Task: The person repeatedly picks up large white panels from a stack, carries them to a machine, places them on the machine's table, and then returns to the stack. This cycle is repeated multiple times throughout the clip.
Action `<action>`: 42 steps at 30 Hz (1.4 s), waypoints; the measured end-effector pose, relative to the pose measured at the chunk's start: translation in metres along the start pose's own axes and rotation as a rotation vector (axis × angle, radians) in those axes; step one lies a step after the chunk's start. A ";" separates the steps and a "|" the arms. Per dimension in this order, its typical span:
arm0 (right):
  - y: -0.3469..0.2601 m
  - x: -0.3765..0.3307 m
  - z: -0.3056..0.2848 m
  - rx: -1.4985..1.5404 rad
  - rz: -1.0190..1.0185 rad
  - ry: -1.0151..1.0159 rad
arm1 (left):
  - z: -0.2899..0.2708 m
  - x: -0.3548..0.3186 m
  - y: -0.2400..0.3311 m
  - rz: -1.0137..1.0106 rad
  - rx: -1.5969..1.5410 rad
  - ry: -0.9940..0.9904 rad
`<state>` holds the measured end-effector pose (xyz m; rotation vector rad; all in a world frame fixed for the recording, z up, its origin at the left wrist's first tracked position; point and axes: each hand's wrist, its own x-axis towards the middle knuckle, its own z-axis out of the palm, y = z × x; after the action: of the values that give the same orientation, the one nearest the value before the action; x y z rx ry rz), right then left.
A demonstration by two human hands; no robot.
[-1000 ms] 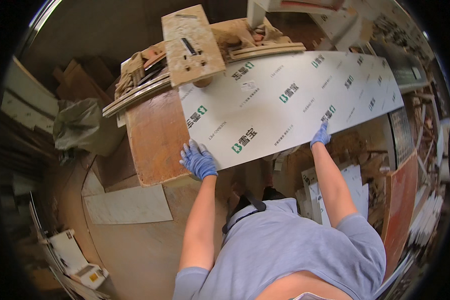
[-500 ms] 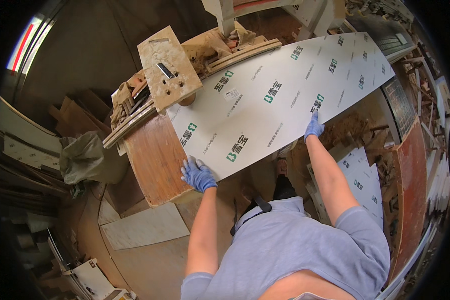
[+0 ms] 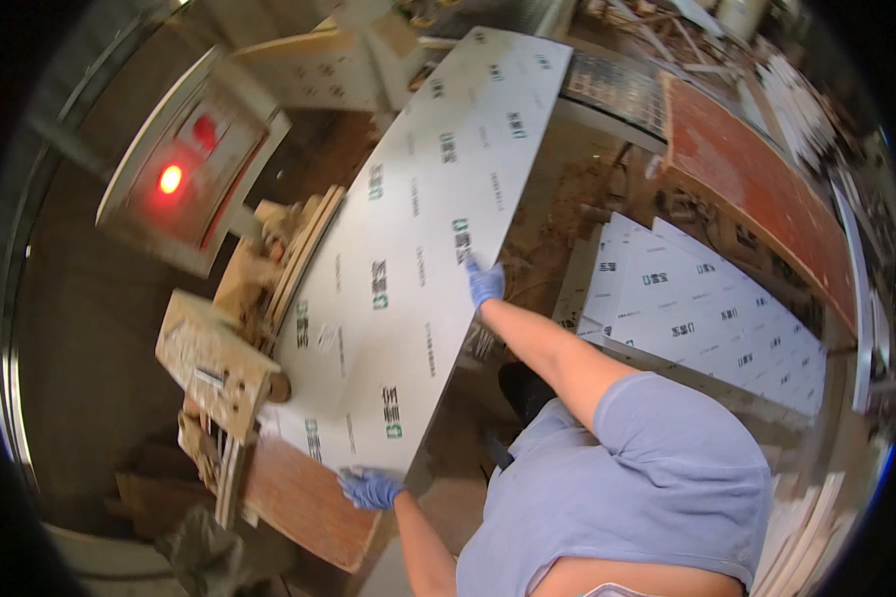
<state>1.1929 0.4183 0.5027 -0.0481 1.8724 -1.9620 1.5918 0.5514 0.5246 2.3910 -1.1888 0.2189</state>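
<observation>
A long white printed panel point(image 3: 420, 328) lies on the machine table, running from near me to the far end. My left hand point(image 3: 371, 489), in a blue glove, rests at the panel's near end, fingers stretched out flat and holding nothing, beside a reddish-brown wooden board point(image 3: 314, 497). Gripping the panel's right edge about midway along is my right hand point(image 3: 485, 284), gloved the same way; its lower fingers are partly hidden. Close to the panel's left edge stands a dusty tan block with holes point(image 3: 214, 363), and long wooden strips point(image 3: 304, 264) run along that side.
More white printed panels point(image 3: 707, 298) are stacked low on my right. Beyond them is a red-brown tabletop point(image 3: 757, 189). A machine housing with a glowing red light point(image 3: 171, 179) stands at the left. A crumpled grey-green sack point(image 3: 204, 552) sits at lower left.
The view has turned rightward, bringing the red light and more of the stacked panels into sight. Both hands remain at the panel's near end and right edge.
</observation>
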 end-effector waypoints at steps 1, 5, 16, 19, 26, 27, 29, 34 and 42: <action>-0.006 -0.009 0.001 -0.082 0.009 -0.003 | -0.004 0.000 -0.003 -0.008 0.024 0.002; 0.004 0.018 -0.008 -0.063 0.076 0.013 | 0.003 0.001 0.009 0.024 0.006 -0.055; -0.032 -0.007 -0.019 -0.176 0.185 -0.034 | -0.012 -0.001 0.006 -0.051 0.017 -0.124; -0.040 -0.011 -0.022 -0.218 0.180 -0.012 | -0.015 -0.001 0.008 -0.043 0.016 -0.115; -0.033 -0.008 -0.021 -0.237 0.153 0.003 | -0.010 -0.003 0.002 -0.010 0.029 -0.082; -0.028 -0.002 -0.022 -0.245 0.155 0.012 | -0.014 -0.004 0.009 -0.018 0.012 -0.115; -0.023 -0.001 -0.019 -0.215 0.145 -0.016 | -0.014 -0.004 0.006 -0.026 0.027 -0.094; -0.022 -0.002 -0.018 -0.234 0.148 0.009 | -0.011 -0.001 0.002 -0.053 0.021 -0.126; -0.020 0.002 -0.013 -0.232 0.048 0.080 | -0.005 0.001 -0.006 -0.007 -0.032 -0.090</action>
<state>1.1818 0.4303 0.5200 0.0076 2.1246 -1.7305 1.5973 0.5564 0.5273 2.3990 -1.2143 0.0897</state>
